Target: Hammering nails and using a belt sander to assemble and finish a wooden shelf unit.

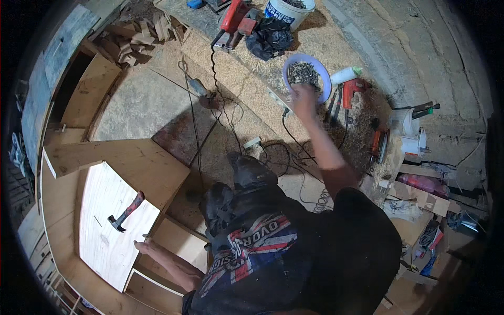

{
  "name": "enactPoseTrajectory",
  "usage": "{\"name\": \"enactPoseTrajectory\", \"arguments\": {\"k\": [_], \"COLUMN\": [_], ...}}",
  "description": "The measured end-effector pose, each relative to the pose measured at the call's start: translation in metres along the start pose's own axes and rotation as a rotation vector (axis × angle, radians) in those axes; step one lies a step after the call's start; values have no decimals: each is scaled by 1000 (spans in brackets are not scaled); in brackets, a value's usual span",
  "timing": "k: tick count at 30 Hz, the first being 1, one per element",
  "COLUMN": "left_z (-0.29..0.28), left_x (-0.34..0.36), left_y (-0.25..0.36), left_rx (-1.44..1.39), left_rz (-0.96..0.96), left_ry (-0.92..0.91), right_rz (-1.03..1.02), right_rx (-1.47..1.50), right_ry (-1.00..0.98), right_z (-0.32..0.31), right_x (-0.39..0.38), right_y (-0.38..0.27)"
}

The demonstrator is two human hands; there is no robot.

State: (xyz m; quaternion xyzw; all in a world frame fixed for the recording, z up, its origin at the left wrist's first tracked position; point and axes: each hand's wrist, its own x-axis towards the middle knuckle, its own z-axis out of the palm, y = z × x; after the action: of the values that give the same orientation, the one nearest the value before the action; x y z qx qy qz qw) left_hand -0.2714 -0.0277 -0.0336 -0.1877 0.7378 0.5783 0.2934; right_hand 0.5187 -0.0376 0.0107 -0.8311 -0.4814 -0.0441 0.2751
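My right hand (303, 96) reaches over the near rim of a lilac bowl (327, 79) of small metal pieces that look like nails (303, 73). Its fingers are down at the pieces and smeared by motion, so their grip is unclear. My left hand (142, 245) rests at the right edge of a pale wooden board (107, 252), fingers apart. On that board lies a claw hammer (127, 211) with a red and black handle, just beyond the left hand. A single thin nail (97, 221) lies left of the hammer. The board sits inside a wooden cabinet frame (121, 152).
A sawdust-covered bench (252, 68) carries a red power tool (233, 18), a black plastic bag (269, 38), a white bucket (291, 13), a white bottle (345, 75) and a red drill (354, 89). Cords (215, 79) trail across the floor near an angle grinder (198, 86). Wood offcuts (139, 39) are piled far left.
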Motion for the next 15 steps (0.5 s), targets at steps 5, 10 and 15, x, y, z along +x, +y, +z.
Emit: {"name": "enactPoseTrajectory", "arguments": {"k": [5, 10, 15], "left_z": [-34, -35, -17], "left_x": [-24, -18, -30], "left_y": [-40, -36, -48], "left_rx": [1381, 1243, 630], "left_rz": [1570, 1449, 793], "left_ry": [-413, -559, -452], "right_rz": [178, 6, 166], "right_rx": [176, -57, -26], "right_ry": [-99, -56, -236], "right_z": [-7, 20, 13], "right_x": [51, 76, 88], "right_y": [95, 89, 125]}}
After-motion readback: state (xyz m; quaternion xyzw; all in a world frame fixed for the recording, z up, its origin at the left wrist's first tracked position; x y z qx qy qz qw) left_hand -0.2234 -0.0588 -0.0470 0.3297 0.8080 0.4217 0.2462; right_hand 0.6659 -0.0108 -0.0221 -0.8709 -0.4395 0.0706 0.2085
